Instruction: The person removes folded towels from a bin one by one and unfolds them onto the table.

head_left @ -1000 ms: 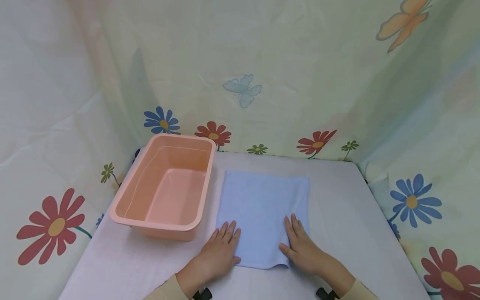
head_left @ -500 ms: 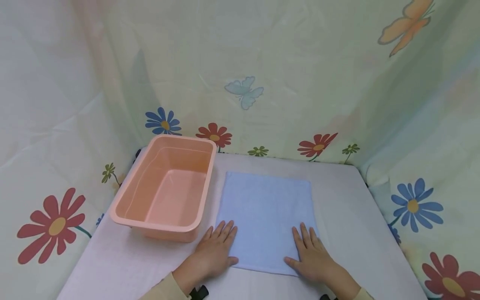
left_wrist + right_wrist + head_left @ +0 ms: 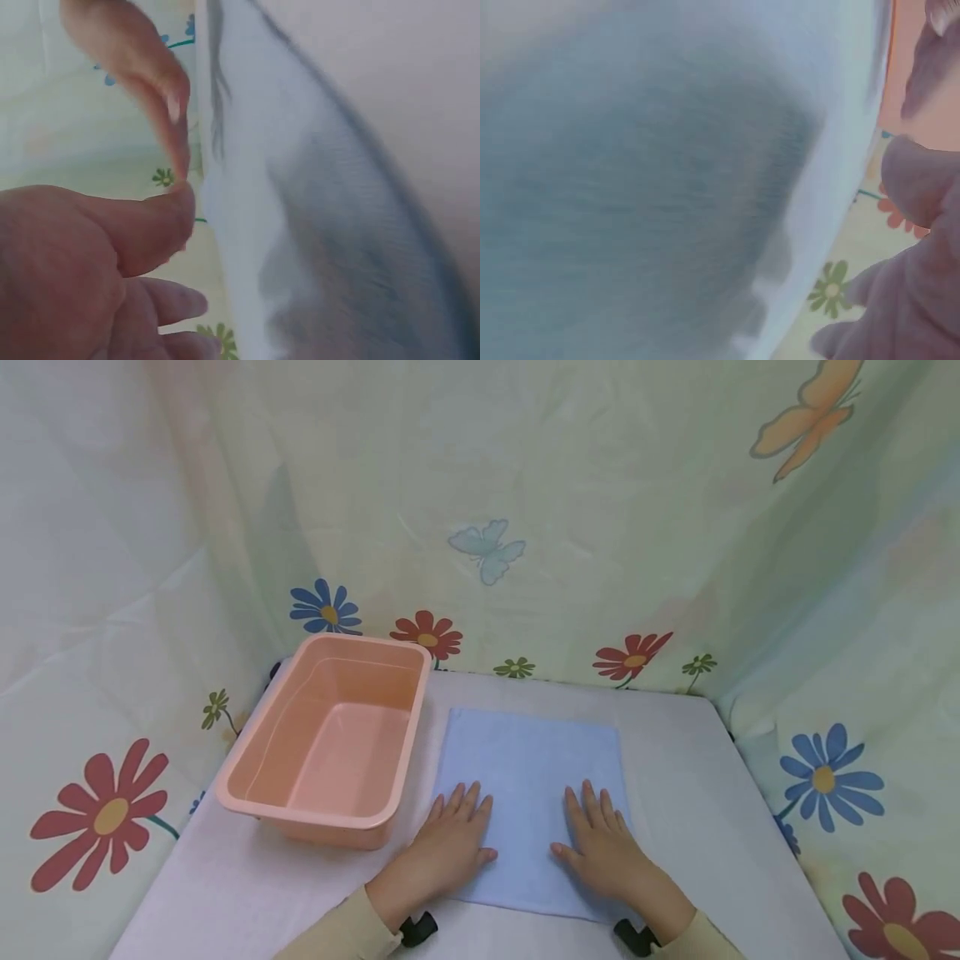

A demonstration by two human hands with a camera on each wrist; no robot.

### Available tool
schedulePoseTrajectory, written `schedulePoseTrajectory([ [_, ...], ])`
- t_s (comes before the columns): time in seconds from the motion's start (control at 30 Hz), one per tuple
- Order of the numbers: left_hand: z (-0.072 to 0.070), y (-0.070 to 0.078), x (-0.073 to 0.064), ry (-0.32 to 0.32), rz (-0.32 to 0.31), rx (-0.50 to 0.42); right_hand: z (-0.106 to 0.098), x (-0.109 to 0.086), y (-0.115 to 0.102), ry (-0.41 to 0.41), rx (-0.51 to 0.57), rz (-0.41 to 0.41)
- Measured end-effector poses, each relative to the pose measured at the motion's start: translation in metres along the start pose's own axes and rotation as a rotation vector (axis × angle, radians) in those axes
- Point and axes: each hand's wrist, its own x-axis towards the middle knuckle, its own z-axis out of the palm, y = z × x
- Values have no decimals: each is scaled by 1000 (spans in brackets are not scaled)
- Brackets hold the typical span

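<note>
A light blue cloth (image 3: 532, 760) lies spread flat as a rough square on the table. Over its near left part is my left hand (image 3: 450, 843), fingers straight and pointing away. My right hand (image 3: 603, 852) is over the near right part, fingers likewise extended and the thumb pointing inward. In the left wrist view, the left palm (image 3: 60, 262) faces the cloth (image 3: 352, 247), which carries the hand's shadow. The right wrist view shows the right hand's fingers (image 3: 915, 180) close over the cloth (image 3: 667, 202), with shadow beneath. Neither hand grips anything.
A pink plastic basin (image 3: 322, 822) stands left of the cloth, near the left hand. White fabric covers the table (image 3: 697, 827). A curtain (image 3: 585, 485) printed with flowers and butterflies surrounds the back and sides.
The cloth's near right corner, rumpled earlier, has been spread outward and now lies flat. The right hand went right, then both hands shifted inward and slightly forward.
</note>
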Motion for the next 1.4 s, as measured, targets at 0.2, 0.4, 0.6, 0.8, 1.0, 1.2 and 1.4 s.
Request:
schedulePoseTrajectory([
  [0.2,8,16,42,36,42,89,-5,37,-15,24,-2,-130],
  [0.4,15,17,74,16,30,132,0,65,-16,-50,23,-144],
  [0.6,17,13,95,-42,-7,135,2,81,-11,-97,20,-86],
  [0.8,8,10,103,-133,-57,133,4,93,-3,-135,3,-46],
  [1.0,0,4,112,-136,-99,139,0,104,0,-160,-50,26],
  [1.2,-3,-6,123,-130,-148,112,-8,114,6,-159,-57,69],
  [1.4,-6,-16,130,-106,-187,96,-15,122,20,-156,-36,121],
])
